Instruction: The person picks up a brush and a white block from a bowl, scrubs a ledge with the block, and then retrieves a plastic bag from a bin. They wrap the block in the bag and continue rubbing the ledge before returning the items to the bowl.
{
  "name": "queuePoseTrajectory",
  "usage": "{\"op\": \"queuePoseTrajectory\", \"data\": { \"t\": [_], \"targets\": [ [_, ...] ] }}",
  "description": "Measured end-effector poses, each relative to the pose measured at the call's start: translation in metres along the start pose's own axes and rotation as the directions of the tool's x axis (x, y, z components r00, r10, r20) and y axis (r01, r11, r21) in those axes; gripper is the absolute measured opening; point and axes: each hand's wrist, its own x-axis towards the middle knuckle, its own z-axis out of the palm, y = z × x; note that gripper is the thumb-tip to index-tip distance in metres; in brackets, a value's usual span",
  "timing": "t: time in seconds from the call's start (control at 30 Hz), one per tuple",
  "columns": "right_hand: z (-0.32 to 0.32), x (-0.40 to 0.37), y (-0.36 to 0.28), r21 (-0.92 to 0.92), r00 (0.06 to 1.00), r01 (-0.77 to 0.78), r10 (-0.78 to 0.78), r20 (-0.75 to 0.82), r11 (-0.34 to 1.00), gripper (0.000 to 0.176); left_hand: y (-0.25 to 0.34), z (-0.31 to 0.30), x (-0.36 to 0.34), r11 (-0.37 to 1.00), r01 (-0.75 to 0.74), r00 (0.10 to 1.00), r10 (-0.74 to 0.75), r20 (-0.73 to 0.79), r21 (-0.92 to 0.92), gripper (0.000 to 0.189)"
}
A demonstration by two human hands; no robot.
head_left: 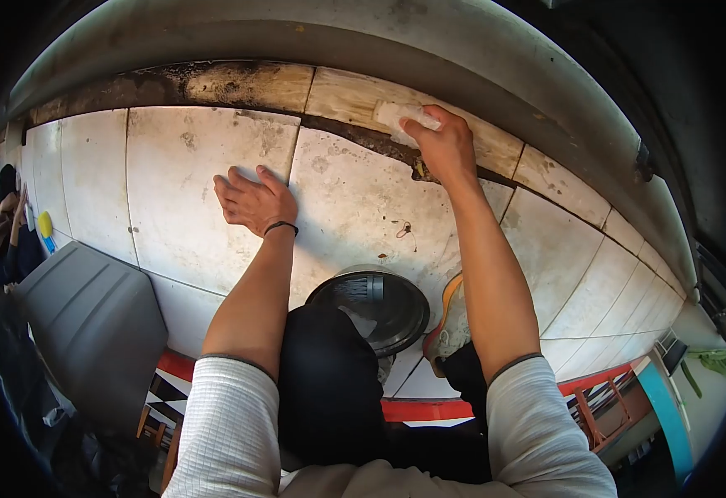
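Observation:
My right hand (pixel 444 143) grips a pale, whitish wad (pixel 398 121) that looks like a cloth or sponge, pressed to the stained skirting tile (pixel 348 96) along the wall foot. Beneath it runs a dark, dirty gap (pixel 364 138) with a ragged edge. My left hand (pixel 253 200), with a black band (pixel 281 226) at its wrist, leans on the grimy white floor tile (pixel 213 158), fingers apart and holding nothing. Between my arms stands a metal basin (pixel 422 309), in which a grey-bristled brush (pixel 359 288) and a light crumpled piece (pixel 359 320) lie.
My shoe (pixel 451 324) is right of the basin. A grey box-like object (pixel 97 307) stands at left, near a yellow-and-blue item (pixel 46 228). Another person (pixel 16 236) is at the far left. A red floor edge (pixel 426 410) runs behind me.

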Motion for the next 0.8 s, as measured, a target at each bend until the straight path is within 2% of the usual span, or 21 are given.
{"op": "queuePoseTrajectory", "data": {
  "t": [0.03, 0.13, 0.23, 0.33, 0.4, 0.43, 0.5, 0.53, 0.57, 0.67, 0.73, 0.8],
  "targets": [
    [-0.006, 0.001, 0.026, 0.039, 0.995, 0.033, -0.029, -0.098, 0.999, 0.046, 0.001, -0.001, 0.000, 1.000, 0.002, 1.000, -0.002, 0.001, 0.000, 0.058],
    [-0.005, -0.014, -0.010, -0.019, 0.998, -0.056, 0.055, -0.008, 0.998, 0.047, 0.006, -0.008, -0.001, 1.000, 0.018, 0.999, -0.017, 0.036, -0.012, 0.059],
    [0.056, 0.000, -0.037, -0.019, 0.998, 0.070, -0.069, 0.008, 0.997, 0.049, 0.005, -0.009, 0.000, 1.000, 0.010, 0.999, -0.009, 0.042, -0.030, 0.059],
    [0.043, 0.004, -0.033, -0.035, 0.998, 0.051, -0.049, 0.038, 0.998, 0.050, 0.002, -0.008, -0.001, 1.000, -0.001, 0.999, 0.002, 0.043, -0.027, 0.059],
    [0.004, 0.001, -0.002, -0.006, 1.000, 0.025, -0.025, 0.010, 1.000, 0.048, 0.003, -0.007, 0.000, 1.000, -0.004, 0.999, 0.005, 0.037, -0.029, 0.059],
    [-0.004, 0.001, 0.023, -0.001, 0.993, 0.054, -0.054, -0.102, 0.999, 0.048, 0.004, -0.008, 0.000, 1.000, -0.004, 1.000, 0.005, 0.029, -0.031, 0.059],
    [-0.005, -0.005, 0.008, 0.019, 0.998, -0.007, 0.008, -0.055, 1.000, 0.049, 0.005, -0.007, 0.000, 0.999, -0.001, 1.000, 0.001, 0.019, -0.033, 0.058],
    [-0.001, -0.010, 0.002, 0.032, 0.998, -0.046, 0.047, -0.032, 0.998, 0.049, 0.005, -0.008, -0.001, 0.999, -0.001, 1.000, 0.001, 0.020, -0.032, 0.058],
    [0.024, -0.002, 0.002, 0.013, 0.999, 0.031, -0.031, -0.038, 0.999, 0.048, 0.006, -0.008, 0.000, 0.999, -0.004, 1.000, 0.004, 0.016, -0.034, 0.058],
    [0.067, -0.002, -0.040, -0.022, 0.994, 0.105, -0.105, 0.009, 0.994, 0.046, 0.002, -0.003, 0.001, 1.000, -0.015, 1.000, 0.015, -0.005, -0.003, 0.058],
    [0.049, -0.003, -0.029, -0.039, 0.996, 0.082, -0.081, 0.021, 0.996, 0.047, -0.002, -0.002, -0.002, 1.000, -0.024, 1.000, 0.024, -0.006, -0.019, 0.059],
    [-0.005, -0.008, 0.005, -0.048, 0.999, -0.042, 0.042, 0.002, 0.998, 0.050, 0.001, -0.002, 0.000, 0.999, -0.026, 1.000, 0.026, -0.001, -0.041, 0.059]
  ]
}}
